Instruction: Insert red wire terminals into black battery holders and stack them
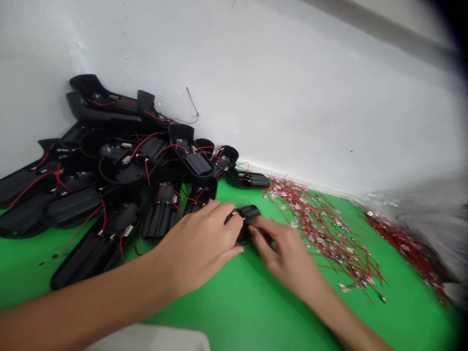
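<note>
Between both hands, just above the green table, is a black plastic housing (249,211), mostly covered by fingers. My left hand (204,239) is closed around its near left side. The fingers of my right hand (281,243) are pinched together at the housing's right edge. A thin red wire (271,234) sticks out past those fingers, and its inner end is hidden. Close behind my left hand lies another black housing (163,209) with molded channels and red wires.
A large pile of wired black housings (127,156) leans against the white wall (292,97) at left. Loose red wires with metal tabs (321,229) spread over the green table (234,302) at right. A clear plastic bag (424,234) lies beyond. A pale rounded object (153,339) is at the front edge.
</note>
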A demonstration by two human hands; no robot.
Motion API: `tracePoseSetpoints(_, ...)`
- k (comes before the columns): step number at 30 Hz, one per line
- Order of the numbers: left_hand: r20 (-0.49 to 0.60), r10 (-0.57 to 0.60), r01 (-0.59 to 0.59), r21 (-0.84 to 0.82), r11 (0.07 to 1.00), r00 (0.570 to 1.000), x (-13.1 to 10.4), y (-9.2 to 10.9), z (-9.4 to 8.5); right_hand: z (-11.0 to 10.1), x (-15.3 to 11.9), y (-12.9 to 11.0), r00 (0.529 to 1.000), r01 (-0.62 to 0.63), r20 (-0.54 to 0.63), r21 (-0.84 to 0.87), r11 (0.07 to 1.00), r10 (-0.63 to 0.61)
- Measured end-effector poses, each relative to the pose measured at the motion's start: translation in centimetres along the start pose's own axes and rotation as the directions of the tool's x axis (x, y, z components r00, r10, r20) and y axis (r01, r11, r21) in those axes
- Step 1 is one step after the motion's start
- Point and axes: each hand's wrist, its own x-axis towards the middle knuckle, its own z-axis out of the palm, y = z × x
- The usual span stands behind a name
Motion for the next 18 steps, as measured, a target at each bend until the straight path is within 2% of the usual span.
tracePoseSetpoints(10, -0.005, 0.021, -0.021, -0.006, 1.000, 1.000, -0.22, 0.20, -0.30, -0.08, 0.05, 0.25, 0.998, -0.058, 0.007, 0.053, 0.997, 0.058)
tracePoseSetpoints(18, 0.005, 0.014, -0.014, -0.054, 0.998, 1.000, -0.07, 0.24, -0.24, -0.12, -0.02, 0.18, 0.999, -0.031, 0.031, 0.026, 0.999, 0.030)
